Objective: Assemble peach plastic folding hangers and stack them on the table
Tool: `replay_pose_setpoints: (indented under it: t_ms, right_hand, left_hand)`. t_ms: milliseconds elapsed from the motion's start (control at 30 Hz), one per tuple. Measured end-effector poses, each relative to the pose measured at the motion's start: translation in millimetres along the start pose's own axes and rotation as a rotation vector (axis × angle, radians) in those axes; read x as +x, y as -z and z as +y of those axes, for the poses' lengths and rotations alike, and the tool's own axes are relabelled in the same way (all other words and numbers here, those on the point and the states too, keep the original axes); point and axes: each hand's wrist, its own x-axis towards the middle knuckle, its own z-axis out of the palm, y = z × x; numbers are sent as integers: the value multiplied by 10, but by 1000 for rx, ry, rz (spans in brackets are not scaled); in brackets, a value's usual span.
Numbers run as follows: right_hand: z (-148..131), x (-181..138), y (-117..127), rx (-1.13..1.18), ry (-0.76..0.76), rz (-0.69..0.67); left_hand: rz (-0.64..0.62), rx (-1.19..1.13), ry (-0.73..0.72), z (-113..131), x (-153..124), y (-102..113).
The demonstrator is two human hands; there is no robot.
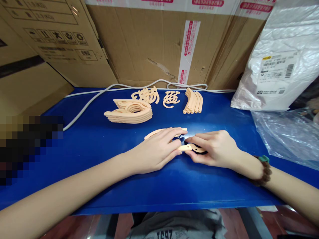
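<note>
My left hand (159,149) is closed, its thumb and fingers on a pale beige plastic hanger arm (185,148). More beige plastic (153,134) shows behind this hand, running from its back to past the fingertips; whether it is the same piece is hidden. My right hand (215,147) pinches a curved beige hanger hook (198,149) with a small dark hole. The hook's end meets the arm's end between the two hands, low over the blue table (139,196). My fingers cover most of both parts.
Behind my hands lie a stack of folded hanger pieces (129,118), a heap of hooks (147,95), several more hooks (171,98) and a row of curved arms (193,101). A white cable (86,111) runs behind them. Cardboard boxes (149,43) and a white bag (269,76) border the table.
</note>
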Motion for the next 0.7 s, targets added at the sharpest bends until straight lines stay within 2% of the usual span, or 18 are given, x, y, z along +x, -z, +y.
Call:
replay_pose_setpoints:
  t_ms: [167, 267, 400, 500, 700]
  right_hand:
    - [3, -1, -13, -7, 23, -1]
    - [-1, -6, -22, 8, 60, 3]
    - [-2, -18, -9, 82, 172, -2]
    - [5, -15, 18, 159, 220, 4]
    - [-21, 27, 25, 264, 192, -86]
  left_hand:
    - [4, -61, 8, 8, 4, 19]
    - [9, -151, 73, 21, 11, 46]
    - [93, -276, 222, -8, 17, 53]
    - [148, -314, 234, -70, 18, 24]
    - [244, -370, 238, -159, 27, -30]
